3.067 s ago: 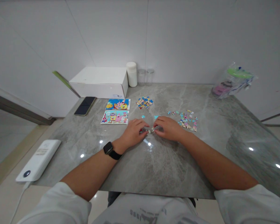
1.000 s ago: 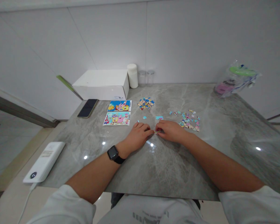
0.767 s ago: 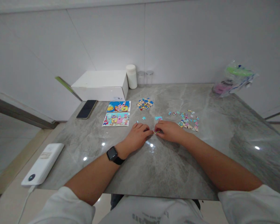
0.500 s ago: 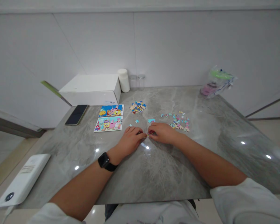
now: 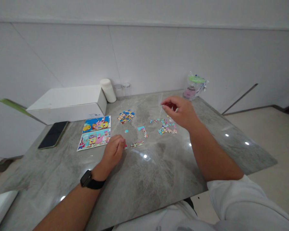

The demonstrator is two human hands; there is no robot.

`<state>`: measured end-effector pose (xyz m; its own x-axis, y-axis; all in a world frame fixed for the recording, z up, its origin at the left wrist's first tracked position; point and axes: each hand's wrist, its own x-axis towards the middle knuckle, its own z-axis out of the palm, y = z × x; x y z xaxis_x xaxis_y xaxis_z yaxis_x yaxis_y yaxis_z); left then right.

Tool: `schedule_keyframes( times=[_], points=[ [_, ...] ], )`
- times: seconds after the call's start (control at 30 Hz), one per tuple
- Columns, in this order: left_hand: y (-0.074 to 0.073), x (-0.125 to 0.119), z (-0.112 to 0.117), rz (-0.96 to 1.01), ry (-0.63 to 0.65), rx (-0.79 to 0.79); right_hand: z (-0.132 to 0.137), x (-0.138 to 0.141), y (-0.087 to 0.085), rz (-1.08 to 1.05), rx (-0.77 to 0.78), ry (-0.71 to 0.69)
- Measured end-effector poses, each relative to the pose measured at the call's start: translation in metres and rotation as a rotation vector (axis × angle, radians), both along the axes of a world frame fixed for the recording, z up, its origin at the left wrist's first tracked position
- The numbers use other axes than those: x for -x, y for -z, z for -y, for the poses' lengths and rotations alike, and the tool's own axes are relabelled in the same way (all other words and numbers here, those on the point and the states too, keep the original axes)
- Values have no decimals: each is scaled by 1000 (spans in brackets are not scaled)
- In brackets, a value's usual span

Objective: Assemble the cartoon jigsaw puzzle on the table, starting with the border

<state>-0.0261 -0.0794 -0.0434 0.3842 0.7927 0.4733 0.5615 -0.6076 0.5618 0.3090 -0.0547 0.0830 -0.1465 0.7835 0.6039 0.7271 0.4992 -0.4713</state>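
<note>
My left hand rests on the table with its fingers curled closed. A bit of a puzzle piece shows at its fingertips, and whether the fingers hold anything is hidden. To its right lies a joined strip of puzzle pieces, with a joined corner section behind it. Raised above the table, my right hand has thumb and forefinger brought close in a pinch; anything between them is too small to make out. Below it are loose pastel puzzle pieces. One blue piece lies alone.
Two picture cards lie left of a second pile of pieces. Further left is a phone. A white box, white bottle and two glasses stand at the back. A bagged cup stands back right.
My right hand has lifted away from my left and moved right and up, over the loose pieces. My left hand has drawn back leftward, uncovering the joined strip. The view has turned right.
</note>
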Motion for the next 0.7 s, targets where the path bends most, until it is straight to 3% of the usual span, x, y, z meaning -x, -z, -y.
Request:
schedule_keyframes(
  times=[0.1, 0.2, 0.5, 0.6, 0.7],
  points=[
    [4, 3, -2, -8, -49, 42, 6, -28, -12, -63, -39, 132],
    [9, 4, -2, -15, -97, 106, 8, -52, 0, -41, 0, 210],
    [15, 1, 1, 23, -118, 219, -4, -99, 99, 5, 235, 326],
    [16, 1, -1, 13, -147, 180, -8, -102, 121, 113, 332, 210],
    [15, 1, -2, 3, -157, 163, -8, -99, 129, 232, 381, 92]
  ],
)
